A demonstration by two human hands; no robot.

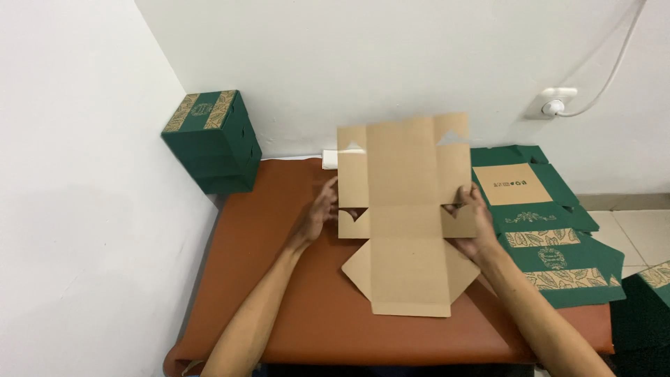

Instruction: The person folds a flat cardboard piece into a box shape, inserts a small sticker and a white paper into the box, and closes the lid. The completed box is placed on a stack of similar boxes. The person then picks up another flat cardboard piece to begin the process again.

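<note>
A flat, unfolded cardboard box blank (405,209) shows its plain brown inner side, its far half tilted up toward the wall and its near flap lying on the brown padded mat (279,293). My left hand (319,209) grips the blank's left edge by a cut-out notch. My right hand (473,218) grips the right edge at the matching notch. Both forearms reach in from the bottom of the view.
A stack of folded green boxes with leaf-pattern bands (213,139) stands in the back left corner. Flat green box blanks (551,244) lie piled to the right. A wall socket with a white cable (555,105) is on the back wall.
</note>
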